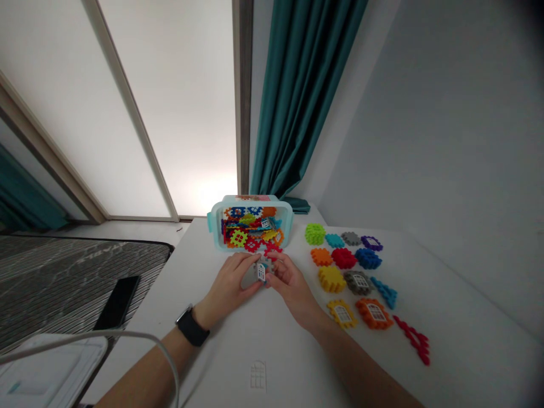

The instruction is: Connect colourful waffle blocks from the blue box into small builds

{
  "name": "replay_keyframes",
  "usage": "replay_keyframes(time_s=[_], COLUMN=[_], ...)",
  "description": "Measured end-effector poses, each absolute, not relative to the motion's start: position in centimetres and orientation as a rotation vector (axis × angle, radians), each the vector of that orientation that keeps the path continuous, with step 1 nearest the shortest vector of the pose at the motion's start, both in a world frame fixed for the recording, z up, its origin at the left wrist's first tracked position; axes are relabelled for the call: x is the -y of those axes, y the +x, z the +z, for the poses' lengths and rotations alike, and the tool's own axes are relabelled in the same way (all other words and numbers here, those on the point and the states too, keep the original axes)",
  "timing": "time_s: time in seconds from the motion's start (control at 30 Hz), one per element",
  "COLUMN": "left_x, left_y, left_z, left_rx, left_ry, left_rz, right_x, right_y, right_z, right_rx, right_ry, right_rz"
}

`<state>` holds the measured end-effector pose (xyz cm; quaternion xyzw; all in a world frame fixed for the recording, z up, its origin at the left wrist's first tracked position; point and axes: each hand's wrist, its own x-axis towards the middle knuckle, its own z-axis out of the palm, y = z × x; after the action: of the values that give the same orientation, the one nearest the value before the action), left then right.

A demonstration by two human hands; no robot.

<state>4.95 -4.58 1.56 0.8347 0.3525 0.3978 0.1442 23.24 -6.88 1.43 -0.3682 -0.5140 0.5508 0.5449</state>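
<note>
As seen across a white table (pixel 187 283), a clear plastic box (pixel 215 226) of colourful interlocking blocks (pixel 250 229), just beyond the left hand (pixel 225 283), black watch (pixel 192 326) on its wrist, and the right hand (pixel 291 283), both pinched closed, a white-windowed block (pixel 261 272) held between them.

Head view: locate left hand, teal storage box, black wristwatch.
left hand (pixel 229 280), head view, back of hand
teal storage box (pixel 215 229), head view, left wall
black wristwatch (pixel 194 333), head view, strap
</note>
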Motion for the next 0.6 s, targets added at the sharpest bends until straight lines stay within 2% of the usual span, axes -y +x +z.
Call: replay_keyframes(time_s=[0.6], left_x=[4.75], left_y=[5.11], left_z=[2.03], left_rx=[-0.992], left_ry=[2.310], left_rz=[1.164], right_x=[6.42], right_y=[23.29], right_z=[0.45], right_rx=[1.269], right_ry=[-0.915], right_rz=[1.200])
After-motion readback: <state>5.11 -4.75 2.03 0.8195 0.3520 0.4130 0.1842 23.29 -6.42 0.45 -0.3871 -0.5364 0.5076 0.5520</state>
